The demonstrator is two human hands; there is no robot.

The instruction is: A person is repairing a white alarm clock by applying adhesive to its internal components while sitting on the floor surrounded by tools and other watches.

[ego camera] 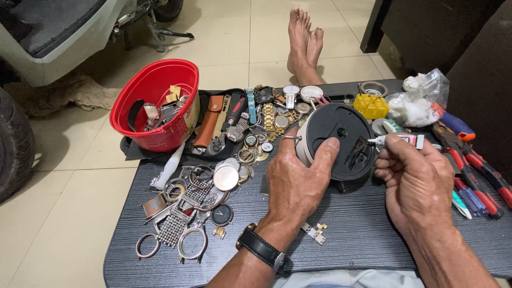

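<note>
Head view, largest first:
- bench (368, 234), dark, strewn with watch parts
- red bucket (154, 101) at its far left
- round clock (341, 140), back up, gripped by left hand (296, 184)
- right hand (416, 178) pinching a small tube (397, 140) against the clock

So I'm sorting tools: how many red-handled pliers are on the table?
2, both at the table's right edge: one pair nearer the right hand, another just beyond it. The frame edge may hide more.
</note>
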